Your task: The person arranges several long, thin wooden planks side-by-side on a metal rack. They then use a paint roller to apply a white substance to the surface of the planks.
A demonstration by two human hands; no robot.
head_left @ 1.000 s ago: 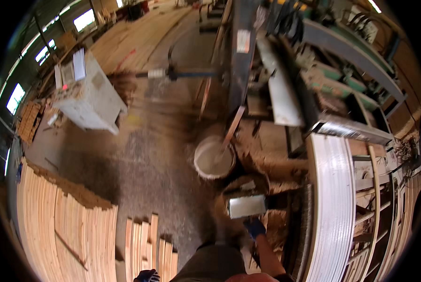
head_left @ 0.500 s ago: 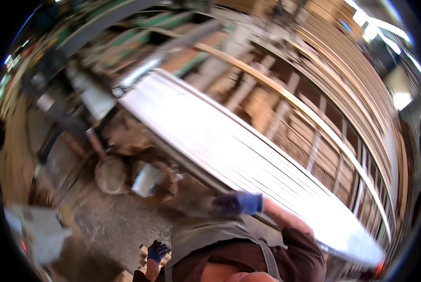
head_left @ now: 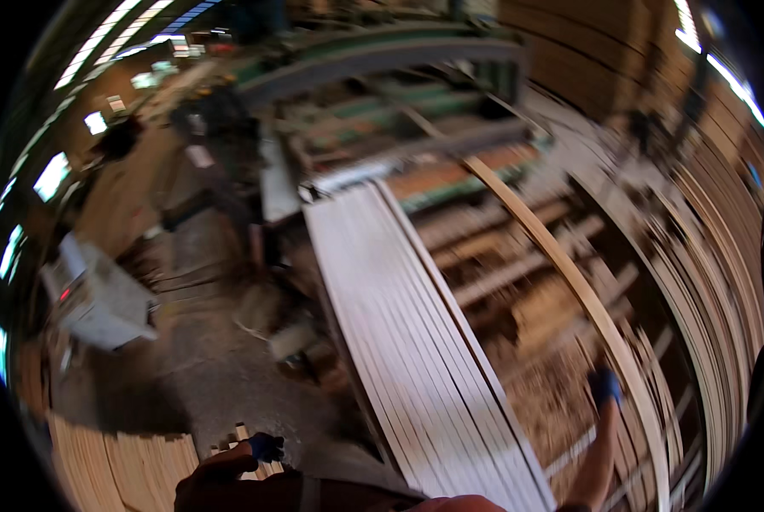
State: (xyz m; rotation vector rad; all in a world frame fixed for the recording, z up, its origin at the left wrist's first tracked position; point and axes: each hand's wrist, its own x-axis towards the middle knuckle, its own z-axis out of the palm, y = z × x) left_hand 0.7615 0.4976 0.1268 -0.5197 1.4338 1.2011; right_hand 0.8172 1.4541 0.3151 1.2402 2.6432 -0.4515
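Observation:
My right hand (head_left: 604, 386), in a blue glove, reaches out on the right beside a long pale wooden strip (head_left: 561, 260). Motion smears its fingers, so I cannot tell whether it touches the strip. At the lower left hangs my left hand (head_left: 264, 446), also in a blue glove, its fingers somewhat apart and nothing visible in them. It is nearest to a few short wood pieces (head_left: 242, 431). Between the hands runs a bed of white, narrow boards (head_left: 390, 316) laid side by side, leading away to a green and grey machine (head_left: 382, 68).
Stacked pale timber (head_left: 134, 465) lies at the lower left. A whitish box-shaped unit (head_left: 104, 299) with a red light stands on the floor at left. Long boards (head_left: 714, 282) are piled along the right. Wood scraps (head_left: 552, 384) lie among beams beside the white boards.
My view has swung left, bringing the machine to the top middle. The right hand has gone from in front of my apron across the white boards to the long strip's side.

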